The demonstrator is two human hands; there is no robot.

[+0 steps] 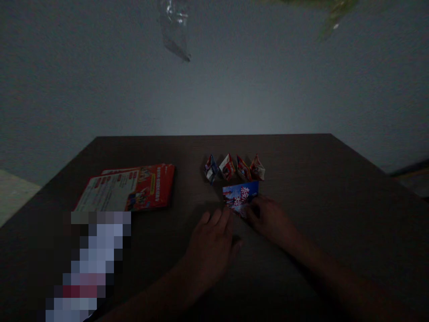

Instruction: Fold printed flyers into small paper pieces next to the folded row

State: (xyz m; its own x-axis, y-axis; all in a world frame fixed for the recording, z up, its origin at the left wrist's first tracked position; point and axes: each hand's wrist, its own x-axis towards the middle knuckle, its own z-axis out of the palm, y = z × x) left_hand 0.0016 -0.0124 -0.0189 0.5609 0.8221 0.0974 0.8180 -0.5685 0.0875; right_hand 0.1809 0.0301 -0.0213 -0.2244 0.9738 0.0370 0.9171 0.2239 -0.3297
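A blue printed sheet of paper with white lettering and reddish shapes lies in front of me, its upper edge straight and its bottom narrowing. My right hand grips its lower right side, thumb and fingers bent round the edge. Flat on the table, palm down, my left hand has its fingers stretched to the sheet's lower left edge and its thumb apart. Just beyond stands a row of several small folded paper pieces: a blue and white one, then others in red and white.
A stack of red and white printed sheets lies on the left of the dark wooden table. Nearer me on the left is a blurred-out pale object. A grey wall rises behind, with a clear plastic piece high up.
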